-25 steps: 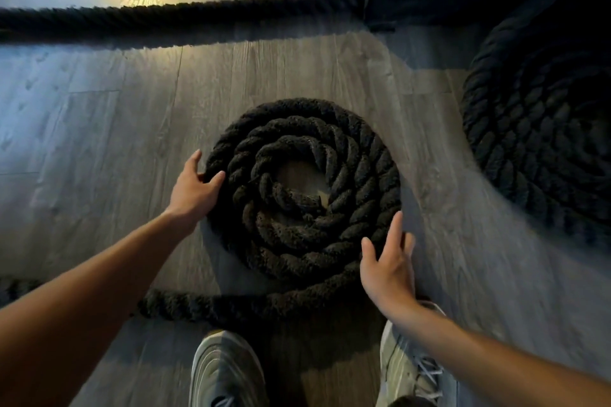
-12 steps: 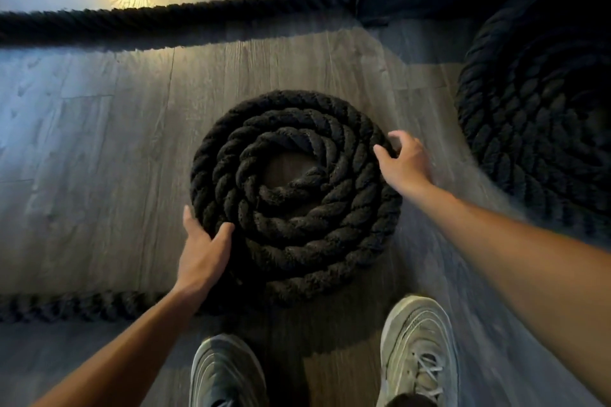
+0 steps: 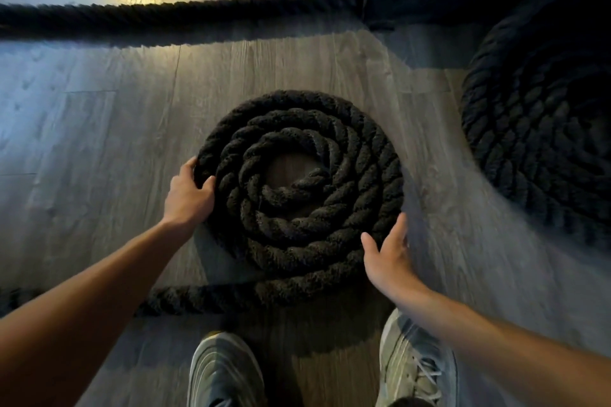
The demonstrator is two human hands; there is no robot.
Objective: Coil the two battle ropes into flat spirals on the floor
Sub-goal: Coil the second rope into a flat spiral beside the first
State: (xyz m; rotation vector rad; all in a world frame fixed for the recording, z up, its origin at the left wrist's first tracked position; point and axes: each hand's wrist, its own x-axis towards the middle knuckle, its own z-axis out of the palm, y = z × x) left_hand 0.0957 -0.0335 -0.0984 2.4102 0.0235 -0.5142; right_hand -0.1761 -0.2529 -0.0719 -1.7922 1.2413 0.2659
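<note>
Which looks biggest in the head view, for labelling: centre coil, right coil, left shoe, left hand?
1. Centre coil
2. Right coil, cut off by the frame, so possibly bigger
3. Left shoe, nearer the camera and also cut off
4. Left hand

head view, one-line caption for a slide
Both hands, left and right, turn a half-wound rope spiral beside a finished coil.

- Right hand (image 3: 390,258) now down at the near right edge of the coil (image 3: 304,182), fingers (image 3: 398,228) spread, moved from the far right rim.
- Left hand (image 3: 188,196) shifted up the left rim, thumb hooked over the outer turn.
- Loose rope tail (image 3: 231,297) now sagging away from the near edge.
</note>
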